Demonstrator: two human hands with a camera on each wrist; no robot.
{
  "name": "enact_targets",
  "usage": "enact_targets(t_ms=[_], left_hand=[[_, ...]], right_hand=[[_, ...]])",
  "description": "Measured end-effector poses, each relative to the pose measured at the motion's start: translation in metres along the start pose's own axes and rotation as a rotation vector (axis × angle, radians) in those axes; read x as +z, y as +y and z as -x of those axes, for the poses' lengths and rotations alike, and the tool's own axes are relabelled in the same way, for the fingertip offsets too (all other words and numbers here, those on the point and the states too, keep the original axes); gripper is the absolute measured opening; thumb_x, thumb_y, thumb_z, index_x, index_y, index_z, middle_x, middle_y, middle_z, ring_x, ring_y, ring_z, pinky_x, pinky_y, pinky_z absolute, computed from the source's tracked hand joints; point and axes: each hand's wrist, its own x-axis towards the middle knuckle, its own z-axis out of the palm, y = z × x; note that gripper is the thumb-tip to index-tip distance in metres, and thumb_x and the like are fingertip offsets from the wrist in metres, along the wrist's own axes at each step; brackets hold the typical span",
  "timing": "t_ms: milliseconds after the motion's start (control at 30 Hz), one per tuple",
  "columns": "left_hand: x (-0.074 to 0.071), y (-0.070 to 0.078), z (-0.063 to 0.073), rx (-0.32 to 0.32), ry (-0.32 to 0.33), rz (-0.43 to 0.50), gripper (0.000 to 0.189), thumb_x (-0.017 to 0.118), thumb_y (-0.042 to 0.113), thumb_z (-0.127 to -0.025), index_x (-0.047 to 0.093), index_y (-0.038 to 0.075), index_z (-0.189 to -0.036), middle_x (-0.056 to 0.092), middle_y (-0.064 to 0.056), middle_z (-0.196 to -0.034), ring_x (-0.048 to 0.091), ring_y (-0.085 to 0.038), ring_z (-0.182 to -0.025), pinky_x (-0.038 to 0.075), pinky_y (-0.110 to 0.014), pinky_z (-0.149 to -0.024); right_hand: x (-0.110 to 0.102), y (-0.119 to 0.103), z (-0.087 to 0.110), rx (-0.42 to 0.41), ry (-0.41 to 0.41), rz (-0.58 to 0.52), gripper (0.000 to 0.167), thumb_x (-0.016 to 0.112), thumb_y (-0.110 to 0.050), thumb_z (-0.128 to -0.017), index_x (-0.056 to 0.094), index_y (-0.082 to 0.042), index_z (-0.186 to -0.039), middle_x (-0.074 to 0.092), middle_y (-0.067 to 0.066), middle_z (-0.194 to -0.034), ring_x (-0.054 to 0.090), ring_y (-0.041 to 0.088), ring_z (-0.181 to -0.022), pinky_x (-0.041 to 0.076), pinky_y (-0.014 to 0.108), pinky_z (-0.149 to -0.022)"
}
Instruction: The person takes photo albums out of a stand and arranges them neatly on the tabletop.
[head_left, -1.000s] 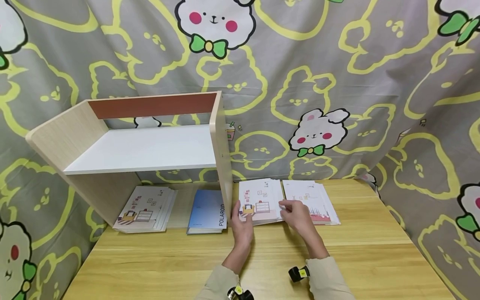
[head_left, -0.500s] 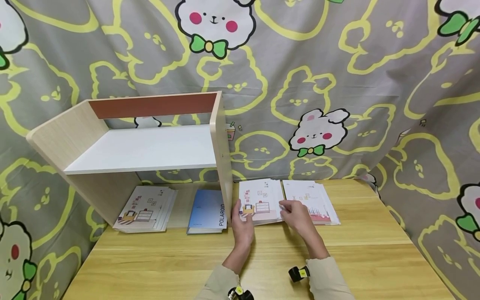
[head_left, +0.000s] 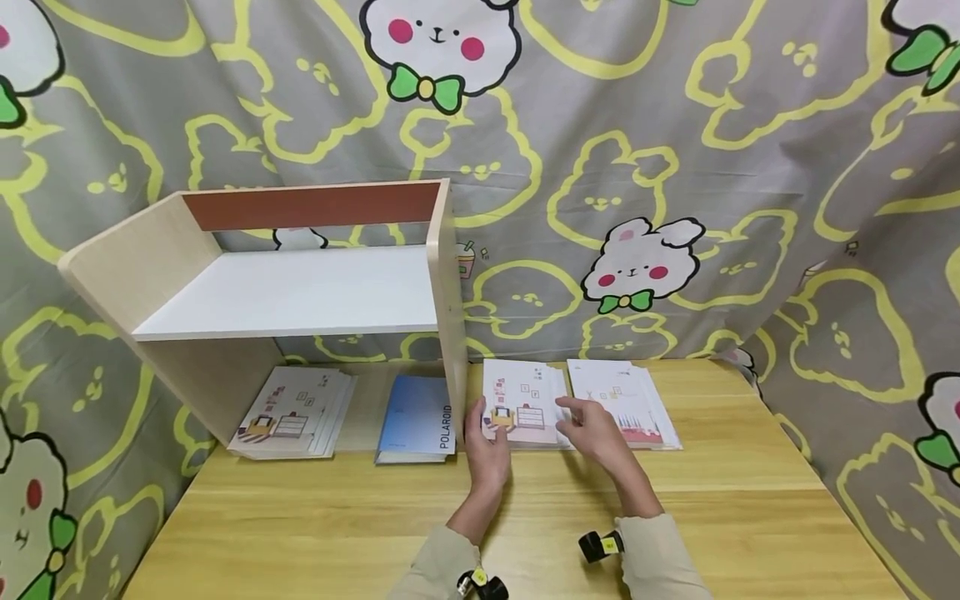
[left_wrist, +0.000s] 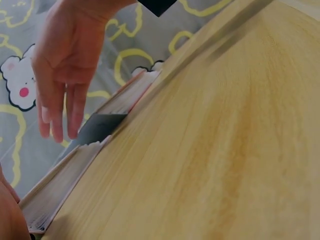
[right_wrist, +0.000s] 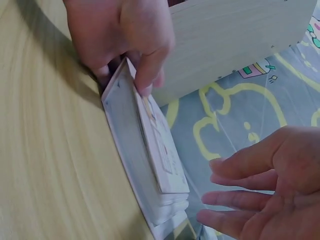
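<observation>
Beige sleeves (head_left: 660, 554) are being worn at the near edge, and a black device (head_left: 600, 546) is being carried at each wrist. The tabletop (head_left: 540, 533) is being spanned by both forearms. The near left corner of the middle book (head_left: 525, 402), flat on the tabletop, is being pinched by the left hand (head_left: 487, 457): the thumb is being laid on the cover, and the fingers are being kept around the edge. The right hand (head_left: 596, 433) is being held open with fingers loosely extended; nothing is being gripped, and a gap beside the middle book is being shown in the right wrist view. The right book (head_left: 637, 404) is being partly covered by the right hand. Farther left, the blue book (head_left: 415, 417) and the left book (head_left: 292, 412) are being housed in the lower compartment of the shelf unit (head_left: 285, 292). The background is being formed by a patterned curtain (head_left: 525, 167).
</observation>
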Motion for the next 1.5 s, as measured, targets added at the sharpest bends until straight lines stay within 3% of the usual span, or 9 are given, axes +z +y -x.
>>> enact_targets(t_ms=[67,133,233,367,700,967,1100,1267,1500], left_hand=[[0.001,0.001,0.0,0.013,0.004,-0.001,0.062,0.06,-0.019,-0.087,0.048,-0.006,-0.146,0.045,-0.025,-0.152,0.04,-0.043,-0.142,0.033,-0.051,-0.118],[0.001,0.002,-0.001,0.018,0.0,-0.003,0.062,0.06,-0.019,-0.085,0.05,-0.005,-0.145,0.046,-0.024,-0.151,0.041,-0.044,-0.141,0.034,-0.052,-0.117],[-0.002,0.005,-0.002,0.008,-0.008,-0.005,0.061,0.06,-0.018,-0.085,0.052,-0.003,-0.143,0.049,-0.023,-0.149,0.043,-0.044,-0.139,0.036,-0.053,-0.116],[-0.009,0.008,-0.001,0.009,-0.034,-0.012,0.059,0.061,-0.016,-0.086,0.053,-0.001,-0.142,0.049,-0.023,-0.15,0.044,-0.044,-0.139,0.037,-0.054,-0.115],[-0.026,0.017,0.014,0.175,-0.142,-0.036,0.053,0.059,-0.019,-0.082,0.059,-0.004,-0.132,0.046,-0.026,-0.151,0.042,-0.045,-0.14,0.036,-0.055,-0.115],[-0.043,0.026,0.021,0.105,-0.231,0.053,0.054,0.056,-0.019,-0.087,0.057,0.001,-0.138,0.042,-0.022,-0.156,0.041,-0.042,-0.142,0.04,-0.054,-0.113],[-0.05,0.028,0.022,0.078,-0.268,0.094,0.052,0.057,-0.018,-0.09,0.056,0.0,-0.139,0.049,-0.018,-0.151,0.044,-0.038,-0.14,0.037,-0.053,-0.115],[-0.058,0.033,0.024,0.094,-0.301,0.126,0.044,0.059,-0.015,-0.093,0.058,0.001,-0.135,0.058,-0.018,-0.141,0.051,-0.04,-0.131,0.043,-0.055,-0.11],[-0.074,0.041,0.026,0.116,-0.329,0.149,0.037,0.061,-0.011,-0.095,0.06,0.0,-0.13,0.063,-0.017,-0.13,0.056,-0.044,-0.122,0.051,-0.042,-0.105]], right_hand=[[0.0,0.002,0.001,-0.006,-0.001,0.003,0.041,0.066,0.0,-0.094,0.061,0.009,-0.134,0.052,0.008,-0.065,0.052,0.019,-0.058,0.049,0.032,-0.061],[0.0,0.003,0.001,-0.01,-0.001,0.001,0.041,0.066,-0.001,-0.095,0.061,0.008,-0.135,0.069,0.024,-0.092,0.069,0.036,-0.086,0.058,0.045,-0.08],[-0.001,0.004,0.002,-0.021,0.001,-0.018,0.041,0.065,-0.002,-0.096,0.061,0.008,-0.135,0.058,0.033,-0.136,0.053,0.052,-0.127,0.047,0.061,-0.103],[-0.003,0.002,0.002,-0.025,0.004,-0.05,0.041,0.065,-0.003,-0.097,0.06,0.008,-0.136,0.057,0.032,-0.138,0.054,0.051,-0.127,0.048,0.058,-0.103],[-0.009,-0.006,0.006,-0.061,0.046,-0.092,0.039,0.065,-0.003,-0.099,0.061,0.001,-0.137,0.057,0.028,-0.14,0.055,0.048,-0.128,0.05,0.056,-0.102],[-0.009,-0.01,0.008,-0.098,0.149,-0.183,0.035,0.064,0.002,-0.097,0.063,0.004,-0.132,0.063,0.025,-0.133,0.06,0.042,-0.123,0.049,0.053,-0.104],[-0.009,-0.01,0.012,-0.083,0.208,-0.25,0.031,0.064,0.001,-0.098,0.066,0.001,-0.129,0.067,0.022,-0.128,0.064,0.036,-0.119,0.055,0.038,-0.099],[-0.009,-0.01,0.019,-0.085,0.272,-0.354,0.028,0.064,-0.001,-0.099,0.067,0.001,-0.126,0.069,0.02,-0.123,0.067,0.033,-0.114,0.054,0.015,-0.087],[-0.009,-0.009,0.027,-0.152,0.333,-0.46,0.027,0.068,-0.001,-0.097,0.066,0.004,-0.124,0.07,0.024,-0.116,0.069,0.021,-0.104,0.054,0.015,-0.086]])
